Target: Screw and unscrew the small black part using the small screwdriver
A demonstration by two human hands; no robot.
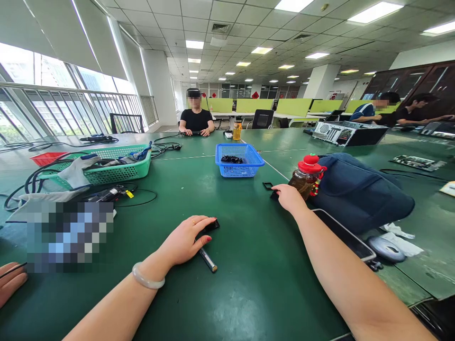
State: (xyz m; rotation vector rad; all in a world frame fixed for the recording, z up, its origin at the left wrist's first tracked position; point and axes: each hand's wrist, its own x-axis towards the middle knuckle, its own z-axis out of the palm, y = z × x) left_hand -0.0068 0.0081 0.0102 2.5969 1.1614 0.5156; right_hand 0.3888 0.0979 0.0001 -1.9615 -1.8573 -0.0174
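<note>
My left hand [186, 239] lies on the green table [227, 284], its fingers curled over a small black part [212, 225], with a thin metal tool [208, 260] lying just under the palm. My right hand [289, 196] reaches forward and pinches another small black part [274, 194] against the table. A further small black square piece [267, 185] lies just beyond it. Behind these stands a blue basket [239, 161] holding several black parts.
A tea bottle with a red lid [307, 177] and a dark blue bag [359, 192] sit right of my right hand. A phone [343, 234] lies under my forearm. A green basket [106, 168] with gloves and cables is at left. Another person's hand [10, 282] shows at far left; people sit at the far end.
</note>
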